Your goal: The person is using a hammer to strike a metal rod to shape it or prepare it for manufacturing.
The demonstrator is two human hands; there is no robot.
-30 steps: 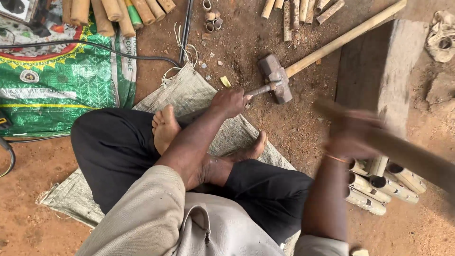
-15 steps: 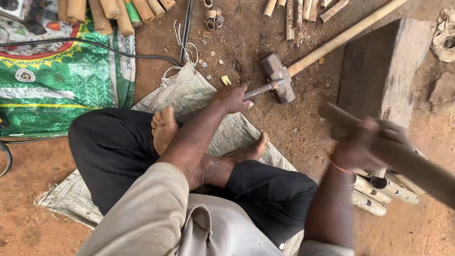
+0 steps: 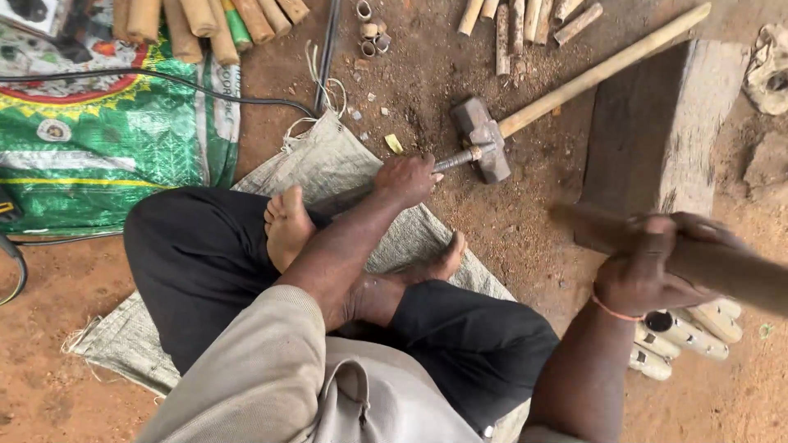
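Note:
I sit cross-legged on a woven sack (image 3: 328, 164) on the dirt floor. My left hand (image 3: 406, 179) is closed around the thin metal handle of a small hammer (image 3: 494, 164), whose head rests on the ground. That head touches a bigger hammer head (image 3: 469, 120) with a long wooden handle. My right hand (image 3: 648, 267) grips a brown wooden stick (image 3: 739, 275), blurred by motion, in front of a thick wooden block (image 3: 657, 123). Several short cut bamboo pieces (image 3: 694, 332) lie just below that hand.
A green printed sack (image 3: 98, 139) lies at the left, crossed by a black cable (image 3: 205, 90). Bamboo sticks (image 3: 205, 16) lie at the top left, more short pieces (image 3: 525, 20) at the top middle. Small rings (image 3: 369, 37) sit on the dirt.
My right hand with the stick has moved a little to the right and closer to me. My left hand has stayed on the hammer handle.

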